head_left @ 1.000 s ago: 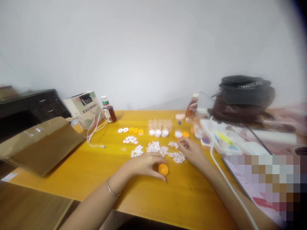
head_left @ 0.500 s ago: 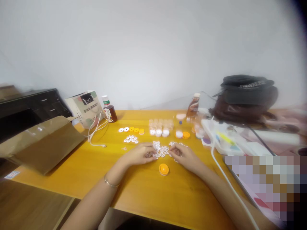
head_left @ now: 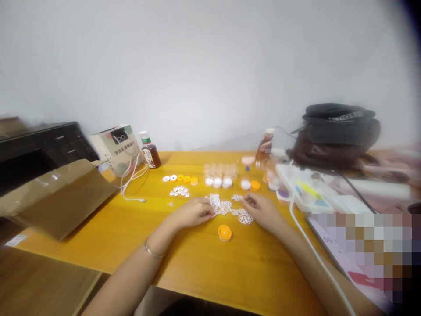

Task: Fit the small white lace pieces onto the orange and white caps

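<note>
Small white openwork pieces [head_left: 225,207] lie loosely spread between my two hands on the wooden table [head_left: 210,267]. At their left edge rests my left hand [head_left: 196,212], its fingers curled closed against the pieces; what they hold, if anything, is hidden. On the other side my right hand [head_left: 261,210] has thumb and fingertips pinched together just above the pieces, and I cannot make out anything between them. Nearer to me sits a round orange-and-white cap [head_left: 225,232], apart from both hands.
Several white and yellow rings [head_left: 180,178] form a row behind a heap of small white parts [head_left: 179,191]. Clear cups [head_left: 221,169] stand behind white caps [head_left: 217,182]. Bottles [head_left: 150,151], a cardboard box [head_left: 62,193], a white tray [head_left: 302,193] and a cable [head_left: 309,245] flank them.
My right hand has shifted slightly right and up, uncovering more white openwork pieces. My left hand has drawn a little back, its fingers more curled. The orange-and-white cap has not moved.
</note>
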The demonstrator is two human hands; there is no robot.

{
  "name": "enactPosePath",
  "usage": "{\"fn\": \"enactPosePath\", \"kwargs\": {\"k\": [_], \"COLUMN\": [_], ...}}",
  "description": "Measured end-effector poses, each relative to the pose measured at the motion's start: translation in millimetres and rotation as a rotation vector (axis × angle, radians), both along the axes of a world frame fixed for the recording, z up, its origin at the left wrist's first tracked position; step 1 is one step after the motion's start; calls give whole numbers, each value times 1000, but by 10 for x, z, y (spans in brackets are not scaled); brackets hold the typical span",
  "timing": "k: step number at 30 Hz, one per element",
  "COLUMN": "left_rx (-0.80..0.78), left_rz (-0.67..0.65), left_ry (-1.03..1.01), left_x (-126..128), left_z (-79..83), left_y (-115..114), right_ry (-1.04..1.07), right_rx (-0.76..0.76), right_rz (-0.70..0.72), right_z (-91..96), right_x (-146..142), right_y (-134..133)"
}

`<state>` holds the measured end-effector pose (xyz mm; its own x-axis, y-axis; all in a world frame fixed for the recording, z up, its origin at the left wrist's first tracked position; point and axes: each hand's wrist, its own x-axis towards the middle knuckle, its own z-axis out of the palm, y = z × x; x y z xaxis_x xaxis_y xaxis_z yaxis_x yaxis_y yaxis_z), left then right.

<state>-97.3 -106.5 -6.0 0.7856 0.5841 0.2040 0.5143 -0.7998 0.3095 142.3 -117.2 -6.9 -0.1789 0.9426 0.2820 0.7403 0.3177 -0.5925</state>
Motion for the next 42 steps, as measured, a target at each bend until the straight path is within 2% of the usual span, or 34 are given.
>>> {"fn": "enactPosePath", "kwargs": {"k": [5,14,18,23,27,30,34,42], "left_rx": [31,11,40,88,138,184,225,232], "left_rz": [21,50,52,24,9,-16,-32,-21], "left_ry": [-1,-25,-75,-134,-102,-6,105,68], "left_x": [17,55,94,138,244,347,404,374], "left_z": [-23,-44,-47,-50,-84,-121,-154,-139], "left_y": [0,-21,-52,-78,-63,-59,-76,-81], "right_ry": [-128,-197,-174,-54,59,157,264,253], "right_rx": [-186,-253,-194,-32,45,35,-12,-21], "right_rz": [138,150,144,187,100,41,44,96], "right_z": [64,-36,-58,-32,-6,6,10,-74], "right_x": [51,74,39,-59,-103,-104,-123,-190], "right_y": [-66,-61,-58,-86,-83,-63,-66,-80]}}
